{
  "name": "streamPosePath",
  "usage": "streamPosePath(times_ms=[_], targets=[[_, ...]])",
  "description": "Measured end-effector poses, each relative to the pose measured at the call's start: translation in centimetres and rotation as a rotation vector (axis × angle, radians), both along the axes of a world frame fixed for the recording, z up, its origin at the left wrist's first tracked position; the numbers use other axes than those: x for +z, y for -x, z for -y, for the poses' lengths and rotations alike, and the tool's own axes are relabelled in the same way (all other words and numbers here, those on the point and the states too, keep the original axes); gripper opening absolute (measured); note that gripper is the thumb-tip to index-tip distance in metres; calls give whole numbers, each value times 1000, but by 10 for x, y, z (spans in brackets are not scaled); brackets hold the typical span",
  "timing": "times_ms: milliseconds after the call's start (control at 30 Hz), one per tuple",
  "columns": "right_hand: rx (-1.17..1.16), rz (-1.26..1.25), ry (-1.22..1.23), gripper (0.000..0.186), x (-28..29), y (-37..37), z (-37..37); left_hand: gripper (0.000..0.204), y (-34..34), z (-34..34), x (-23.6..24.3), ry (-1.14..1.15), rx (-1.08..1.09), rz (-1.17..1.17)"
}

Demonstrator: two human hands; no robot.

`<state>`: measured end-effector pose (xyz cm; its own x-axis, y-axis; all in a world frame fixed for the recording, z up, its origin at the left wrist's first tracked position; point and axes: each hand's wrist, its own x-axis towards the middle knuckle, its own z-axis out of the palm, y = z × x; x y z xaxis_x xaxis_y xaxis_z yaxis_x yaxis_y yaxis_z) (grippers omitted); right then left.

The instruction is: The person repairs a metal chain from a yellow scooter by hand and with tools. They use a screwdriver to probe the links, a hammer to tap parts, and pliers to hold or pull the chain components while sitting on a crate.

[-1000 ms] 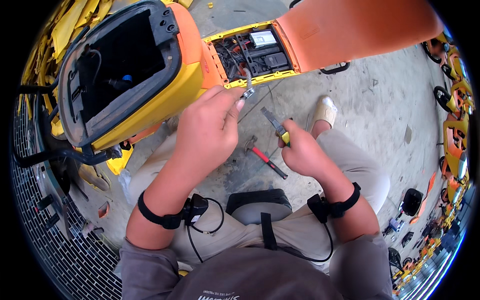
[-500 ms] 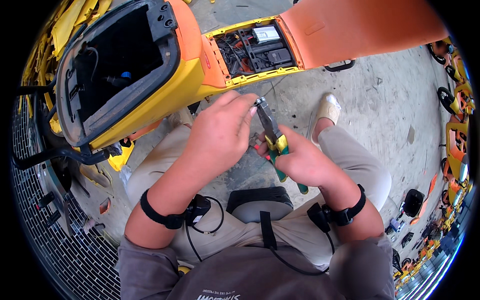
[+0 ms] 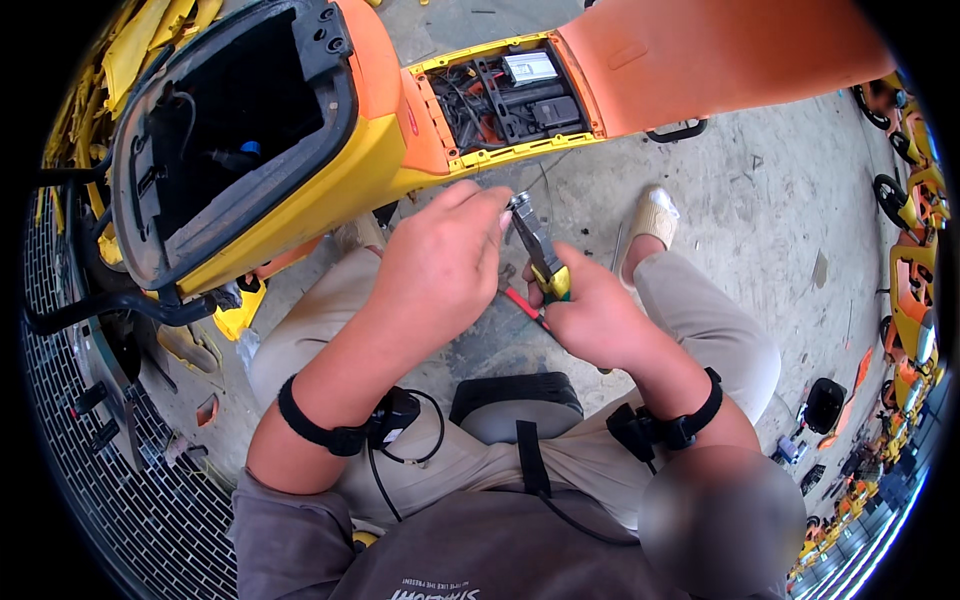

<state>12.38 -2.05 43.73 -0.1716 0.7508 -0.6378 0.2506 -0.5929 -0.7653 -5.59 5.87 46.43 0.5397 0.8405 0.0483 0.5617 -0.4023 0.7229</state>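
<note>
My right hand [image 3: 597,320] grips a pair of pliers [image 3: 539,250] with yellow-green handles, jaws pointing up and away. My left hand [image 3: 440,265] is raised beside it, its fingertips pinching something small at the plier jaws; what it is cannot be made out. Both hands hover above my knees, just below the open compartment [image 3: 510,95] of an orange and yellow scooter [image 3: 330,190], where wires and a grey box show. A red-handled tool [image 3: 520,303] lies on the concrete under my hands.
The scooter's open seat tub [image 3: 220,130] is at upper left, beside a metal grate floor [image 3: 90,480]. A black stool [image 3: 515,400] sits between my legs. Several more yellow and orange scooters [image 3: 910,290] line the right edge.
Both hands drew back from the scooter's compartment toward my body and came together. The pliers rose from pointing down at the floor to upright, and my left fingers now meet the jaws.
</note>
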Motion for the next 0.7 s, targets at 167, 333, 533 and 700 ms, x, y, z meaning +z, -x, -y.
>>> streamPosePath(times_ms=[167,333,533,700], targets=[[24,92,-93,35,-5,1,1,20,3,1,0,-1,-1,3],[23,230,-228,30,-14,3,4,19,7,-1,9,14,49,27],[203,238,-167,25,-35,-4,14,25,27,-25,15,353,333,338],[62,-155,-103,42,-9,5,10,27,26,-18,17,839,372,384]])
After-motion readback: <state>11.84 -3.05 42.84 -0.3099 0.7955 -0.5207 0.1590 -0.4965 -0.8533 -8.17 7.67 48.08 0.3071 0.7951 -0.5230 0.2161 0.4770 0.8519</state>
